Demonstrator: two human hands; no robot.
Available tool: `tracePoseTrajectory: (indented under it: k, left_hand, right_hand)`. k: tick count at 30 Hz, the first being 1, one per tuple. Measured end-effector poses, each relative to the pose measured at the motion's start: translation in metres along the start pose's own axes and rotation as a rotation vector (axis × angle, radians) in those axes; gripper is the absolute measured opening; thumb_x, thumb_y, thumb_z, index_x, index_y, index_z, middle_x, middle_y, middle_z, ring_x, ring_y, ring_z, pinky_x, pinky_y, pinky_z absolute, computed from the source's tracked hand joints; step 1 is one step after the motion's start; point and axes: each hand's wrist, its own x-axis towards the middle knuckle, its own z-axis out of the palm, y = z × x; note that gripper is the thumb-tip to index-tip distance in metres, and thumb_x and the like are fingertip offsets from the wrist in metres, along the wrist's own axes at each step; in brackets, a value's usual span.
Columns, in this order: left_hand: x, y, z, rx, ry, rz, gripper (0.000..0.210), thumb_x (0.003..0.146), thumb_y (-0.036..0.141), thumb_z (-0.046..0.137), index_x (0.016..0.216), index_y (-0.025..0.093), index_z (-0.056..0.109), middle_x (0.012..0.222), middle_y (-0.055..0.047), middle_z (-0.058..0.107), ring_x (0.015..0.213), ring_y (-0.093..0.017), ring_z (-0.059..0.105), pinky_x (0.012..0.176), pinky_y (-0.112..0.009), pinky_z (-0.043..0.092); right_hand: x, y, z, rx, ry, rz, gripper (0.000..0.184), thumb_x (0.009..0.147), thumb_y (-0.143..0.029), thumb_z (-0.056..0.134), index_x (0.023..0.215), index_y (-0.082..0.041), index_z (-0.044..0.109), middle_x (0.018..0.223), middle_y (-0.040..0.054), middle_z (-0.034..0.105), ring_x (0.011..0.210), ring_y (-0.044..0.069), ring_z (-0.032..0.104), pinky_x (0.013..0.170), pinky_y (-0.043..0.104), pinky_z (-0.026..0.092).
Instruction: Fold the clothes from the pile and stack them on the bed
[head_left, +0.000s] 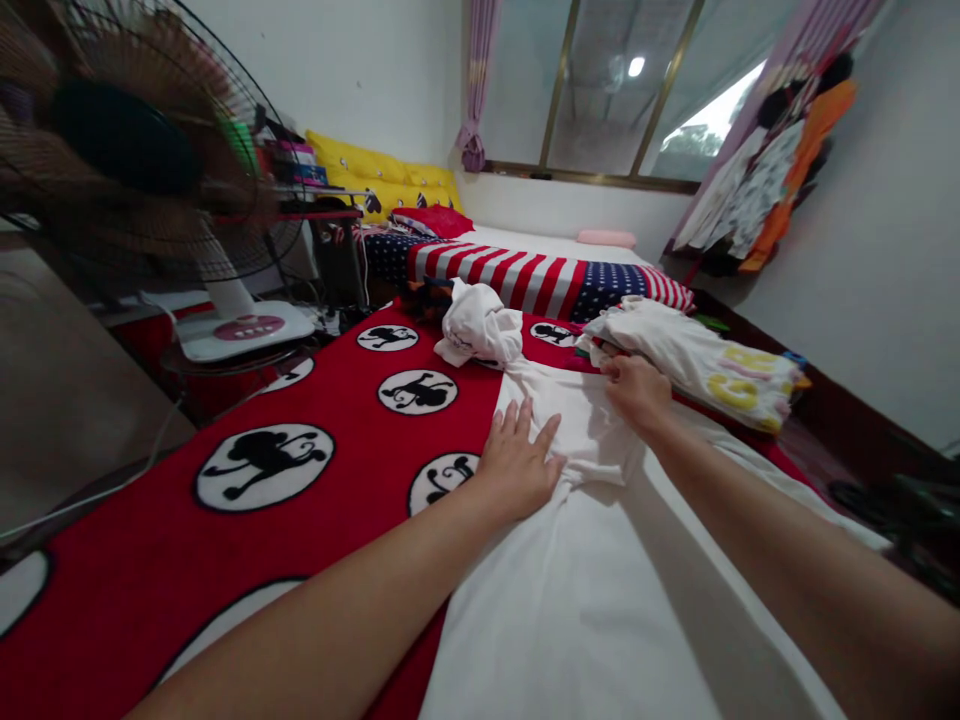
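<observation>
A long white garment [555,610], shaped like a dress with a gathered waist, lies spread over a red blanket [352,480] with black figures in white ovals. My left hand [521,465] rests flat on its upper part, fingers spread. At the garment's far right edge my right hand [637,395] has its fingers pinched together on the cloth, its right side raised below that hand. Just beyond the garment sits a bunched white cloth [480,325]. Close to my right hand lies a pile of folded clothes, topped by a white shirt with yellow letters [690,350].
An electric fan [127,140] stands on a stool at the left, with a cord trailing down. Behind is a bed with a stars-and-stripes cover [510,275] and yellow cushions [382,175]. Clothes [780,170] hang by the window at the right.
</observation>
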Motion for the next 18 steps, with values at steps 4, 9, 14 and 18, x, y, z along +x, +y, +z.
tracePoseTrajectory:
  k: [4,9,14,18]
  left_hand:
    - [0.000,0.001,0.000,0.006,0.007,0.000,0.061,0.094,0.051,0.038,0.150,0.027,0.030,0.158,-0.013,0.023,0.145,-0.036,0.016,0.116,-0.052,0.017]
    - [-0.001,0.002,-0.001,0.016,0.022,0.005,0.061,0.094,0.048,0.039,0.150,0.024,0.031,0.157,-0.016,0.026,0.145,-0.035,0.018,0.116,-0.052,0.018]
    - [-0.001,0.004,-0.004,-0.023,-0.008,-0.012,0.062,0.093,0.051,0.039,0.149,0.027,0.032,0.159,-0.013,0.021,0.146,-0.035,0.014,0.116,-0.053,0.016]
    - [-0.001,0.004,-0.004,-0.030,-0.015,-0.017,0.063,0.093,0.051,0.040,0.150,0.027,0.030,0.160,-0.012,0.019,0.147,-0.034,0.011,0.117,-0.054,0.013]
  right_hand:
    - [0.015,-0.055,0.013,0.207,-0.084,-0.111,0.035,0.080,-0.035,0.063,0.110,-0.018,0.069,0.098,0.0104,0.072,0.090,0.024,0.065,0.076,0.030,0.046]
    - [0.031,-0.086,0.043,0.431,-0.239,-0.105,0.025,0.069,-0.028,0.072,0.090,-0.015,0.074,0.074,0.0045,0.071,0.072,0.018,0.064,0.064,0.024,0.044]
    - [0.044,-0.069,0.054,0.487,-0.148,0.067,0.015,0.070,-0.016,0.058,0.062,-0.012,0.069,0.045,0.0037,0.057,0.054,0.018,0.060,0.052,0.024,0.042]
    - [0.050,-0.067,0.066,0.595,-0.103,0.152,0.019,0.075,-0.015,0.050,0.065,-0.013,0.066,0.049,0.0048,0.059,0.053,0.017,0.061,0.050,0.023,0.044]
